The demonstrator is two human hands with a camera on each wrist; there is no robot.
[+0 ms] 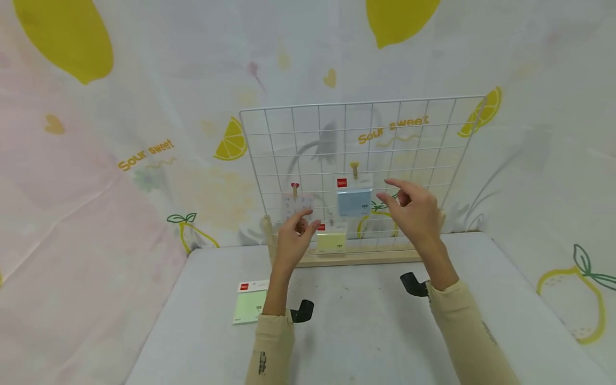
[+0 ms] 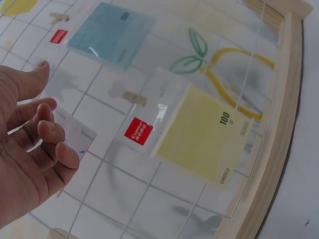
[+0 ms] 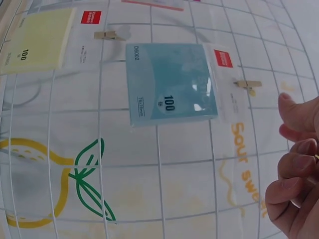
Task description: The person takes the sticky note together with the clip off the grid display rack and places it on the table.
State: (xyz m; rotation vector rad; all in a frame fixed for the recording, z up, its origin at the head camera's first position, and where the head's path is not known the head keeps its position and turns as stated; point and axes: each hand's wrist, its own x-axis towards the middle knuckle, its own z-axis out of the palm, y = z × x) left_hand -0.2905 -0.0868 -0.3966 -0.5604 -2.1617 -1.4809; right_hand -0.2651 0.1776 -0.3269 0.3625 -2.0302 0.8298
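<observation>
Judging by how things lie, the pegging-up of packs looks mostly done. Three items hang on the white wire grid point(image 1: 363, 103), which stands in a wooden base point(image 1: 361, 259) at the back of the tabletop point(image 1: 346, 331). The blue pack point(image 1: 354, 203) hangs near the middle under a peg with a yellow top point(image 1: 355, 171). The yellow pack point(image 1: 331, 243) hangs lower, just above the base, with its own wooden peg point(image 2: 133, 98) gripping the clear header. The pale patterned piece point(image 1: 293, 203) hangs to the left under a peg with a pinkish-red top point(image 1: 295, 190), partly hidden by the hand. What seems left is the green pack point(image 1: 249, 306), which lies flat on the tabletop with no peg visible on it, its right edge covered by the left forearm. The left hand point(image 1: 294, 239) holds nothing, its fingers loosely bent with a modest gap between thumb and forefinger; it is in front of the pale patterned piece, and whether it touches is unclear. The right hand point(image 1: 417, 211) hovers beside the blue pack, apart from it, thumb and forefinger parted and the other fingers curled in. A speck of yellow point(image 3: 317, 158) shows among those fingers, so one cannot tell whether something is held there.
</observation>
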